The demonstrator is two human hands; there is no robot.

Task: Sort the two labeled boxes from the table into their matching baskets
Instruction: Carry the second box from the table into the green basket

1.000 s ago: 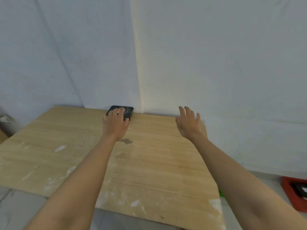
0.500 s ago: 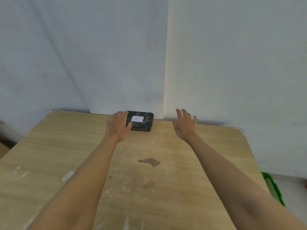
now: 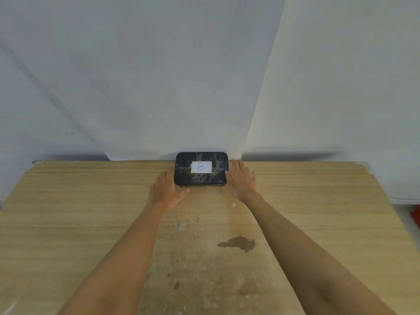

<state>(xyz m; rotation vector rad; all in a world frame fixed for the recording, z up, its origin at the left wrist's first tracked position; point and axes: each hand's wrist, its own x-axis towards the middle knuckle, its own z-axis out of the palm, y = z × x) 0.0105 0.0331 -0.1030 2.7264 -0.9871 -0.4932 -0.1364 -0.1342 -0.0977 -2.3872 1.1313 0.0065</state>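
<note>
A flat black box with a white label reading "B" lies at the far edge of the wooden table, against the wall. My left hand is at the box's left side, fingers apart, thumb pointing toward its front corner. My right hand rests flat at the box's right side, touching or almost touching its edge. Neither hand has lifted the box. Only this one box is in view, and no basket shows in full.
A dark stain and pale scuffs mark the tabletop in front of me. A sliver of something red shows on the floor past the table's right edge. Grey-white walls meet in a corner behind the box.
My view has swung to centre on the box. My left hand slid off the box's top to its left side, and my right hand came in from the right to the box's right edge.
</note>
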